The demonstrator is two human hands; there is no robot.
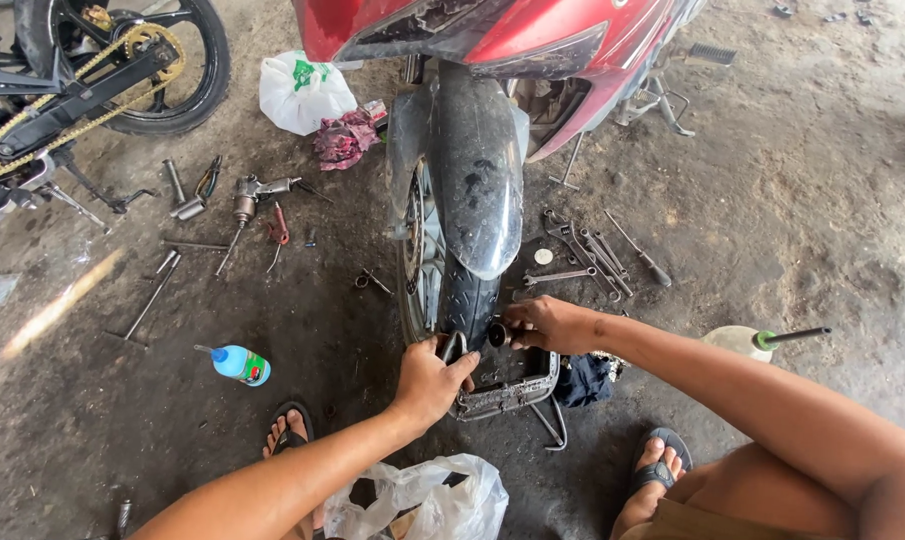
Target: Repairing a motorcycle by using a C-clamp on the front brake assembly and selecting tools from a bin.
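Black rubber motorcycle tyre (469,300) stood upright between my grips: left hand (430,380) clamped its bottom edge, right hand (544,325) pinched a small dark round part (497,334) beside it.

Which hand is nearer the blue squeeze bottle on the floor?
Left. The left hand grips the tyre just right of the blue bottle; the right hand sits beyond the tyre, farther off.

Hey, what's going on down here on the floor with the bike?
A person crouches on a dirty concrete floor behind a red motorcycle. The left hand grips the bottom of its rear tyre, while the right hand holds a small dark round part against the tyre. Wrenches lie to the right, and an air impact tool and a blue-capped bottle to the left.
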